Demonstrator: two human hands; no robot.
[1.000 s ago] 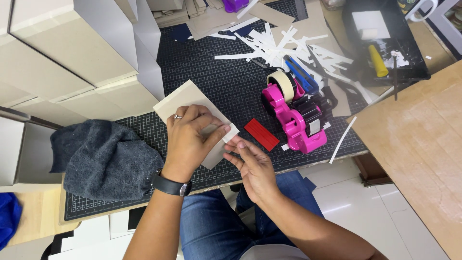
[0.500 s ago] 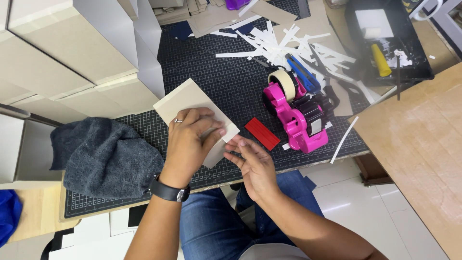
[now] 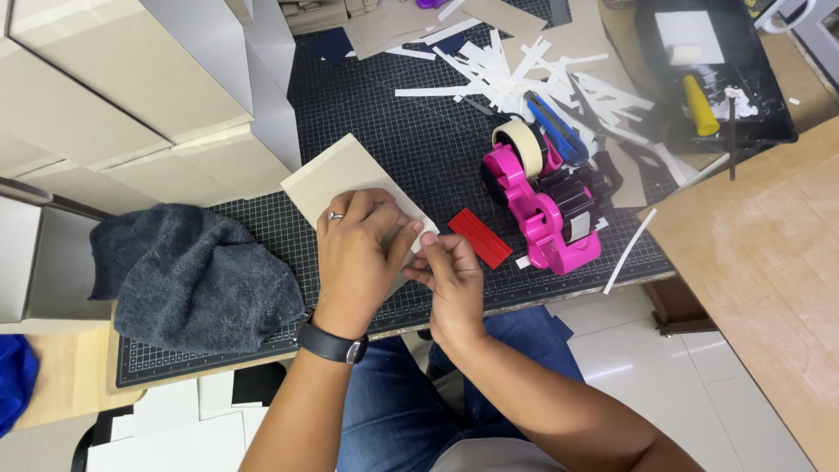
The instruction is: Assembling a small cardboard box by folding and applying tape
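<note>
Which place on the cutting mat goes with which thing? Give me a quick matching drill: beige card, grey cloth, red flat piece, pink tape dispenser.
Things:
1. beige card
2. grey cloth
3. red flat piece
4. pink tape dispenser

Places:
A. crumpled at the mat's left end
B. under the left hand, with the right hand at its near corner
C. right of the red piece, beside the white paper strips
D. flat on the mat between the hands and the dispenser

Pairs: 1-B, 2-A, 3-D, 4-C
</note>
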